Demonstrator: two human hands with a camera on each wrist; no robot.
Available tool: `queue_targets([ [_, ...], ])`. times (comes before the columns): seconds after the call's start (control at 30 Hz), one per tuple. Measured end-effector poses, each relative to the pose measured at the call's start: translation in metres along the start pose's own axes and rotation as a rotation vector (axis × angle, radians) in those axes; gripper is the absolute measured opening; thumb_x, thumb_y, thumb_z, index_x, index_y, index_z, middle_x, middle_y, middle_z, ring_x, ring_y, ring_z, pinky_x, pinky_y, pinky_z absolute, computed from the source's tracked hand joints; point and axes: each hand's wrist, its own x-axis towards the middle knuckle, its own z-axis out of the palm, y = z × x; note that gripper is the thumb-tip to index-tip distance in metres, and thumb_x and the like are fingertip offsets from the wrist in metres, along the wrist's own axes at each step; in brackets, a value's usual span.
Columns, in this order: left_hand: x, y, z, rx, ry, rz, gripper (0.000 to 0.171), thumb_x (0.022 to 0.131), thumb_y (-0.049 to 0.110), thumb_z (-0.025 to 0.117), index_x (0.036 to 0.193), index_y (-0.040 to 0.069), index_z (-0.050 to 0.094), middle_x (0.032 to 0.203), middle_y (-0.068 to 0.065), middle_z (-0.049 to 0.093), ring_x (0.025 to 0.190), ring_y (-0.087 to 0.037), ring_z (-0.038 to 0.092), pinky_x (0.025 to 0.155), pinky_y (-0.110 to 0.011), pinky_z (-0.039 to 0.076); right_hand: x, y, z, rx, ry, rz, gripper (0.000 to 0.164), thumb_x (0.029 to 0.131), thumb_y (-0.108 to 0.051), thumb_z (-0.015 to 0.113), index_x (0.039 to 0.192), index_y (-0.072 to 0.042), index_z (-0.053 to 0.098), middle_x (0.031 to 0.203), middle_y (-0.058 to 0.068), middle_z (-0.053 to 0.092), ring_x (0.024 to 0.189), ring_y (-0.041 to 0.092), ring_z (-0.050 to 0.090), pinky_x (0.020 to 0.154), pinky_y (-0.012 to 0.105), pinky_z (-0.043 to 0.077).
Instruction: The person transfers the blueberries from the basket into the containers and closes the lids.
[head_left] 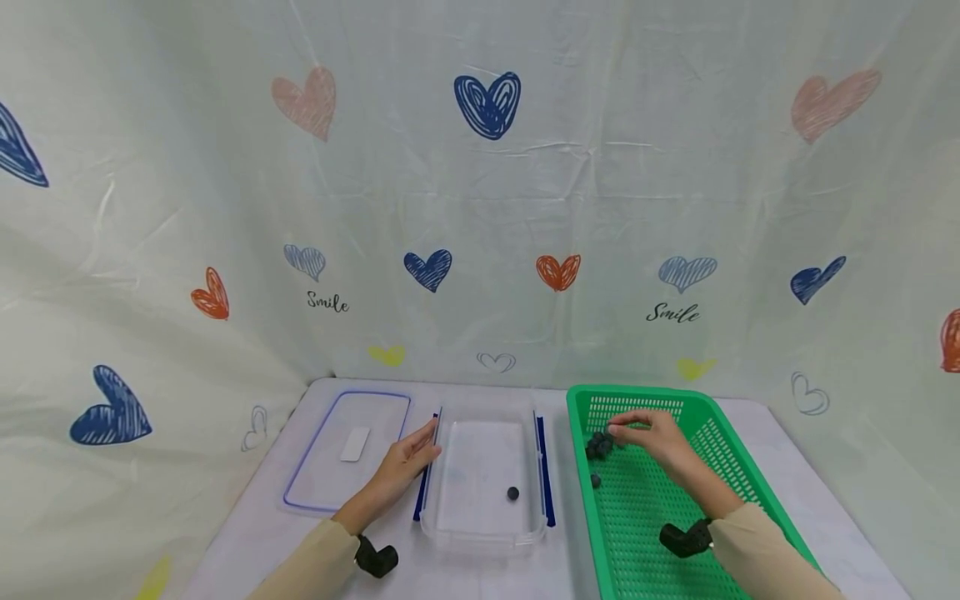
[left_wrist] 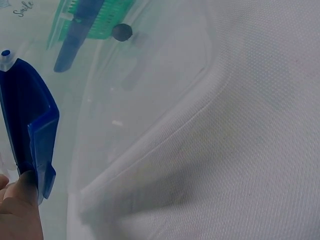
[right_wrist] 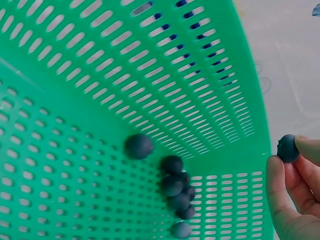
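My right hand (head_left: pixel 651 435) is over the far left part of the green basket (head_left: pixel 611 533), pinching a blueberry (right_wrist: pixel 288 148) between thumb and fingertips. Below it, a cluster of blueberries (right_wrist: pixel 175 187) lies along the basket's wall, with a single blueberry (right_wrist: pixel 139 146) a little apart. To the left, my left hand (head_left: pixel 401 471) rests against the clear plastic container (head_left: pixel 480 537), its thumb touching the blue side latch (left_wrist: pixel 44 135). Inside that container sits one blueberry (head_left: pixel 513 493). The container's side latches hang open.
A clear lid with a blue rim (head_left: pixel 347 393) lies left of the container, a small white rectangle (head_left: pixel 356 444) showing on it. A second blue latch (head_left: pixel 545 471) is on the container's right side, beside the basket. A heart-printed curtain (head_left: pixel 487 200) hangs behind the table.
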Motion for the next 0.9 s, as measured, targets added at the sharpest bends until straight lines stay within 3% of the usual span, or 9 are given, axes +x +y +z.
queue_targets([
  [0.23, 0.000, -0.001, 0.000, 0.006, 0.001, 0.012, 0.058, 0.094, 0.018, 0.054, 0.144, 0.004, 0.027, 0.149, -0.006, 0.023, 0.135, -0.020, 0.023, 0.103, -0.027, 0.028, 0.001, -0.008, 0.001, -0.019, 0.004, -0.024, 0.040, 0.080, -0.031, 0.070, 0.108, -0.003, 0.066, 0.113, 0.011, 0.060, 0.091, 0.020, 0.061, 0.091, 0.052, 0.043],
  [0.43, 0.000, 0.000, 0.000, 0.001, 0.002, 0.007, 0.058, 0.094, 0.018, 0.054, 0.144, 0.006, 0.028, 0.149, -0.005, 0.023, 0.134, -0.019, 0.024, 0.104, -0.027, 0.028, 0.001, -0.019, 0.004, -0.007, 0.003, -0.031, 0.036, 0.080, -0.033, 0.071, 0.105, -0.008, 0.068, 0.112, 0.011, 0.061, 0.093, 0.023, 0.062, 0.093, 0.055, 0.041],
  [0.67, -0.001, -0.001, 0.000, 0.000, -0.008, 0.027, 0.060, 0.094, 0.019, 0.054, 0.144, 0.002, 0.026, 0.149, -0.009, 0.021, 0.135, -0.022, 0.022, 0.103, -0.026, 0.028, 0.001, -0.031, 0.014, 0.040, -0.018, -0.046, 0.038, 0.080, -0.028, 0.071, 0.108, -0.002, 0.065, 0.111, 0.012, 0.061, 0.095, 0.026, 0.063, 0.090, 0.048, 0.047],
  [0.9, 0.000, -0.002, 0.000, 0.010, -0.014, 0.027, 0.063, 0.093, 0.024, 0.055, 0.144, 0.002, 0.024, 0.150, -0.008, 0.020, 0.135, -0.021, 0.021, 0.104, -0.024, 0.027, 0.003, -0.040, 0.021, 0.072, -0.037, -0.052, 0.039, 0.080, -0.027, 0.071, 0.109, -0.001, 0.065, 0.118, 0.013, 0.057, 0.091, 0.021, 0.064, 0.093, 0.052, 0.043],
])
